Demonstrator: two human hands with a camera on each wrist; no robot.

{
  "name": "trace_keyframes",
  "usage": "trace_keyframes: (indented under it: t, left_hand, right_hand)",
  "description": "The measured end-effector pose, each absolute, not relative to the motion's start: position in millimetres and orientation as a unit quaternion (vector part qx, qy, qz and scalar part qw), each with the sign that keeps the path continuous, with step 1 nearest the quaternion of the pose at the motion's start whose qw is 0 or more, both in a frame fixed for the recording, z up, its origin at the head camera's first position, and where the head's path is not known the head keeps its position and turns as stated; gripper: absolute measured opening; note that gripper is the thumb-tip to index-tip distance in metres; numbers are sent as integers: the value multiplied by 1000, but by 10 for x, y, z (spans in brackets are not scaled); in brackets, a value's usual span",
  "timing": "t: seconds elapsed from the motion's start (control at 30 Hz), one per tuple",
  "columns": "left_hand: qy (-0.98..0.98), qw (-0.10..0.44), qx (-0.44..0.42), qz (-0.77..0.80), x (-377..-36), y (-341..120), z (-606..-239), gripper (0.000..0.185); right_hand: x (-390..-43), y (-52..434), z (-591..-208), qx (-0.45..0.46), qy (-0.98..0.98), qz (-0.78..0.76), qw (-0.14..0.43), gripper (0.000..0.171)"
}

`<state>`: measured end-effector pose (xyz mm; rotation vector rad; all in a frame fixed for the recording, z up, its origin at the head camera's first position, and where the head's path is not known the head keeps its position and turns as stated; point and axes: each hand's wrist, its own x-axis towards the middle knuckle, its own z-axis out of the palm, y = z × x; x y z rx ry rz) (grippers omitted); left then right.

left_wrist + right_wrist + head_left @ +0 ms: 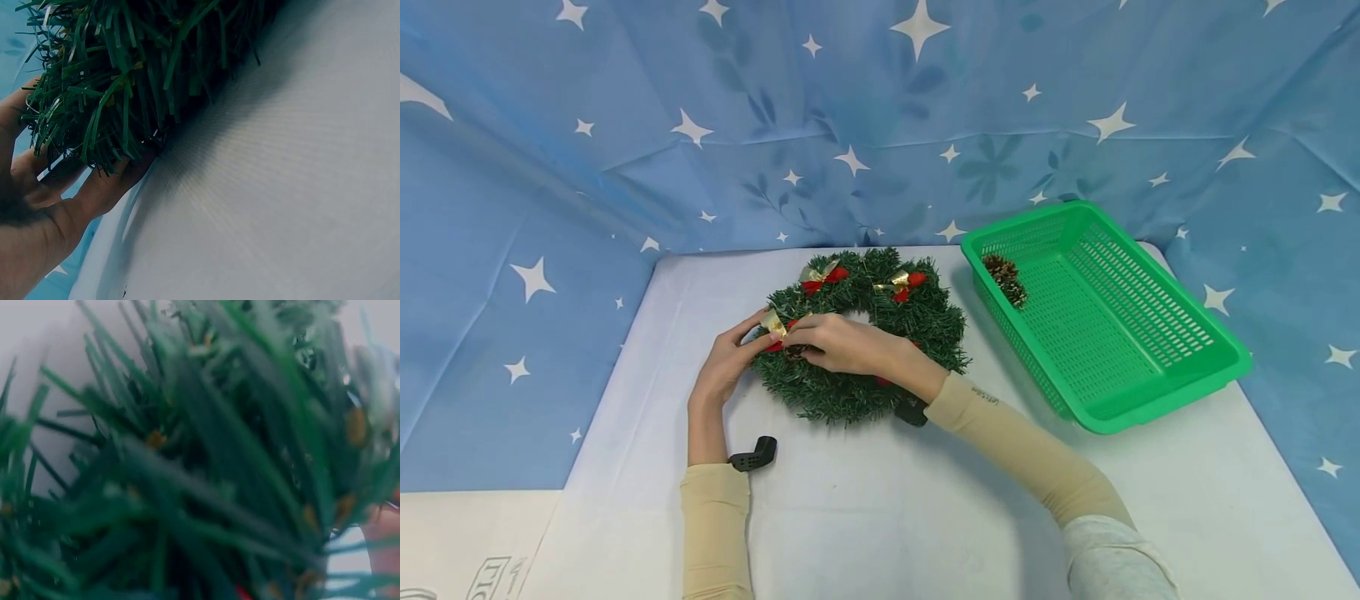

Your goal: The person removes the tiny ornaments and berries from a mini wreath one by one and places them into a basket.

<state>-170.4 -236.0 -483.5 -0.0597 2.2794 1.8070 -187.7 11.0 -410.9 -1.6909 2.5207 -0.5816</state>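
A green tinsel wreath (850, 396) lies on the white-covered table, with red-and-gold bows (825, 276) on it. My left hand (724, 360) grips its left edge; in the left wrist view, fingers (103, 187) reach around the green strands (119, 81). At the wreath's left part, beside a gold bow (772, 322), my right hand (842, 343) pinches a brown pine cone (795, 352), mostly covered by the fingers. Blurred green strands (206, 456) fill most of the right wrist view, and the cone cannot be made out there.
To the right stands a green plastic basket (1093, 325) with another pine cone (1004, 280) at its left wall. Blue star-patterned cloth (880, 125) hangs behind the table and along its sides. A black wrist camera (756, 454) sticks out from the left wrist.
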Motion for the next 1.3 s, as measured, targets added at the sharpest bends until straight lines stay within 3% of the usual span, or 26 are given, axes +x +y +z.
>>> trace_keyframes:
  t: [1.3]
  left_hand:
    - [781, 116, -22, 614, -1712, -2368, -4870, 79]
  right_hand:
    - [-1928, 359, -4050, -532, 826, -186, 10, 32]
